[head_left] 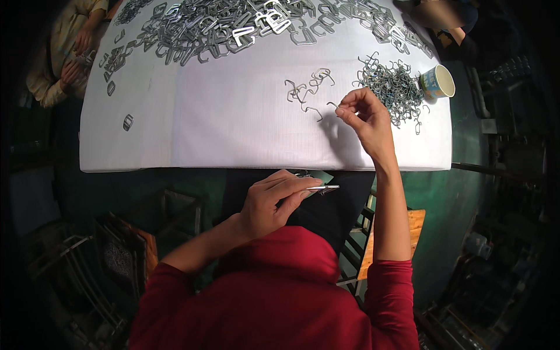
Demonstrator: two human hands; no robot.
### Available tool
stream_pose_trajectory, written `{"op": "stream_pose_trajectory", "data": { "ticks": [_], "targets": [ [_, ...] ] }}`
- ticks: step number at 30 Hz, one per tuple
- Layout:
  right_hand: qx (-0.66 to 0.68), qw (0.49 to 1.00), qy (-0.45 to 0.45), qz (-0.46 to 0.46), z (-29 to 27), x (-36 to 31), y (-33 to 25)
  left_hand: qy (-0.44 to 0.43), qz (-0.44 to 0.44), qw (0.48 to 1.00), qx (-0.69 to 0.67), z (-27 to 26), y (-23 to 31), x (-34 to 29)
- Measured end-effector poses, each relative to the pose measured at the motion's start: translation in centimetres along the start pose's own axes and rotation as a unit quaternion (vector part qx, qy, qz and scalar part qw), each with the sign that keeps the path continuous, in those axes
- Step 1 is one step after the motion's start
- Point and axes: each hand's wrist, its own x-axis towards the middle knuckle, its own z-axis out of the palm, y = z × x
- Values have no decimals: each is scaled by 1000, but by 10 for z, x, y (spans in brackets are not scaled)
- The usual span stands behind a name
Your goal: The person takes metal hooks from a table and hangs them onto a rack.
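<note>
While left hand [270, 197] pinches metal piece [329, 188], wire hook [332, 104] pinched in right hand [370, 119]

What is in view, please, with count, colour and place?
table: one, white, in front
buckles: many, silver, mostly far side
hook pile: many, dark grey, table's right
loose hooks: several, grey, left of pile
cup: one, blue and white, right edge
boards: two or more, orange-brown, either side
co-workers: two, beige and dark, upper corners
top: one, red, lower edge
left hand: one, bare, near lap, holding silver metal piece
right hand: one, bare, over table, holding hook
</note>
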Motion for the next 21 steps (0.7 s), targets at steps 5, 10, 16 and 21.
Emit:
{"op": "stream_pose_trajectory", "data": {
  "ticks": [5,10,16,21],
  "targets": [
    [276,954,69,90,4,-97,-59,27,-6,1000,0,3,1,-1],
    [290,941,162,62,32,-145,-65,29,-5,1000,7,4,3,-2],
    [221,941,247,-66,59,-151,-48,15,59,998,-4,8,-4,-7],
    [162,929,268,-197,60,-157,-41,43,71,990,113,-39,-32,44]
  ]
}}
